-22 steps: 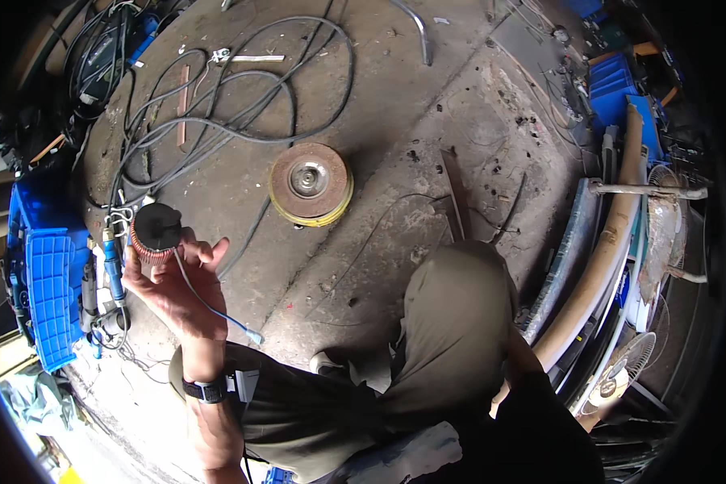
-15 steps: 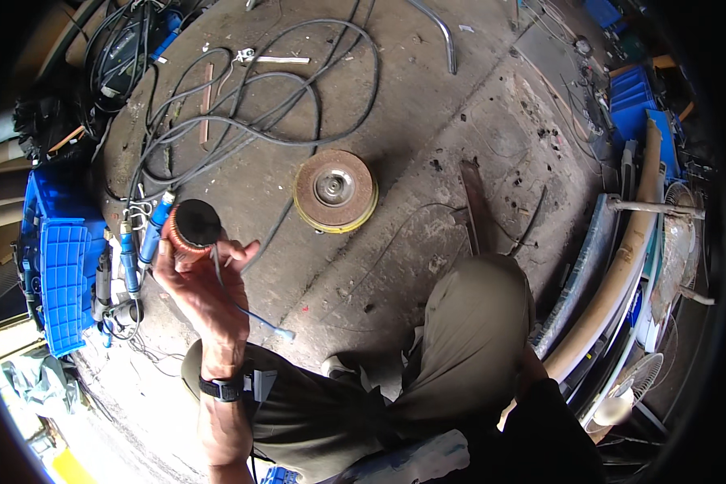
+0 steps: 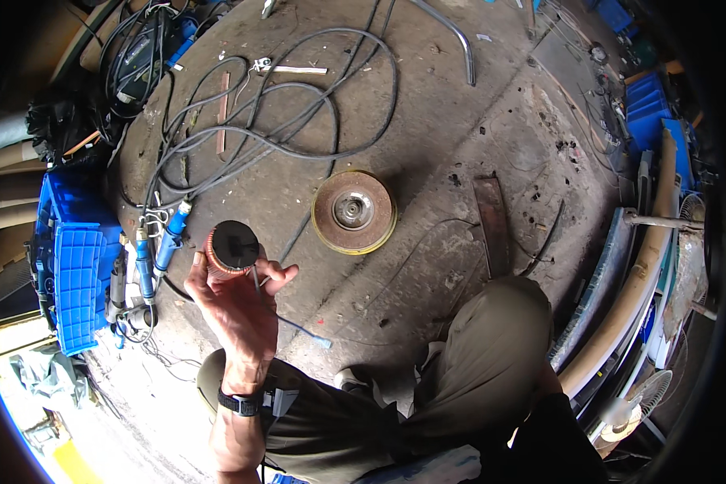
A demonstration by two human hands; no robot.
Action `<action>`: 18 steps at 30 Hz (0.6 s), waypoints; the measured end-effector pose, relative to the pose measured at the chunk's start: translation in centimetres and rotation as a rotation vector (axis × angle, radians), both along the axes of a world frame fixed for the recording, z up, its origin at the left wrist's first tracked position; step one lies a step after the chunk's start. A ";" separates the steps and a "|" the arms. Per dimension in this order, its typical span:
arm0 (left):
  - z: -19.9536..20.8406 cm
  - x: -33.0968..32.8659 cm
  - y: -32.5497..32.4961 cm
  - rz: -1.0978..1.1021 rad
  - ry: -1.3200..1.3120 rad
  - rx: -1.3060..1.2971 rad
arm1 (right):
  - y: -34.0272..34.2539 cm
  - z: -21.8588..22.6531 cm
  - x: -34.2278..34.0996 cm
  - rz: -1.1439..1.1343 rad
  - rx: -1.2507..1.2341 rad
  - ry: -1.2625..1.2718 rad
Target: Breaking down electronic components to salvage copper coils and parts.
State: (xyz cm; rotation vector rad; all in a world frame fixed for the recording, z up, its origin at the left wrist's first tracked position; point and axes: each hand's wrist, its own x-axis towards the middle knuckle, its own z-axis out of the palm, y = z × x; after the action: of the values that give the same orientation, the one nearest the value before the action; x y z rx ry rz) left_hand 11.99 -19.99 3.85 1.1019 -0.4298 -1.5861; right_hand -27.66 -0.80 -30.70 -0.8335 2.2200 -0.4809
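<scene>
My left hand [image 3: 242,315] grips a round copper-wound coil [image 3: 234,245], its fingers and thumb curled around the side. The coil has a flat black top and reddish wire turns along its edge. From it a thin grey-blue lead [image 3: 294,327] hangs past my palm and ends in a pale blue connector [image 3: 323,342]. To the right of the coil, on the floor, lies a brown, rusty-looking disc [image 3: 331,214] with a metal hub and a yellow rim. My right hand [image 3: 547,379] rests beside my right knee, mostly hidden and in shadow, so its fingers cannot be made out.
Looped black cable [image 3: 383,121] spreads over the concrete floor ahead. At left stand a blue plastic crate [image 3: 77,250] and blue cable connectors [image 3: 169,242]. A rusty flat bar [image 3: 492,226] lies beyond my right knee; long tubes [image 3: 621,282] and a fan [image 3: 649,395] line the right.
The whole view has shifted, so the scene sits farther right and lower. My left hand has carried the coil slightly right, with its lead still dangling. The disc stays on the floor.
</scene>
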 end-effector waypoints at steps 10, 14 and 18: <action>-0.1 -0.3 0.0 -0.006 0.043 -0.030 | 1.6 1.2 -0.1 0.031 0.147 0.257; 1.2 -0.9 0.8 0.059 -0.007 0.050 | 6.4 4.5 -3.4 -0.022 0.285 0.411; 3.3 0.4 3.1 -0.015 -0.136 0.066 | 5.0 10.5 -3.4 0.088 0.196 0.294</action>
State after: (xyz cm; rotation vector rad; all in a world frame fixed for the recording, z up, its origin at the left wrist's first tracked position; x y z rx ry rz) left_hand 12.36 -16.91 7.12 1.2644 -0.4792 -1.5533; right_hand -31.08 4.18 -20.22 -0.9402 2.4354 -0.0984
